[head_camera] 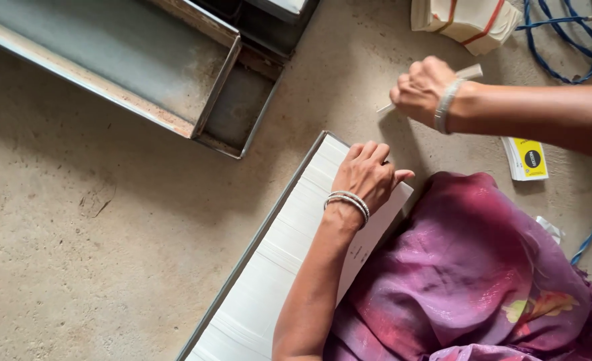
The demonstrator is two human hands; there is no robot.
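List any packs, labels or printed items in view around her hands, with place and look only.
Small card stack: floor under the right forearm, white with a yellow panel and a dark round mark.
Banded paper bundle: top edge, cream, red-orange stripes.
No screens or signs.

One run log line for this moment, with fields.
left hand: pressing long white paper stack | right hand: holding thin white strip | floor: concrete
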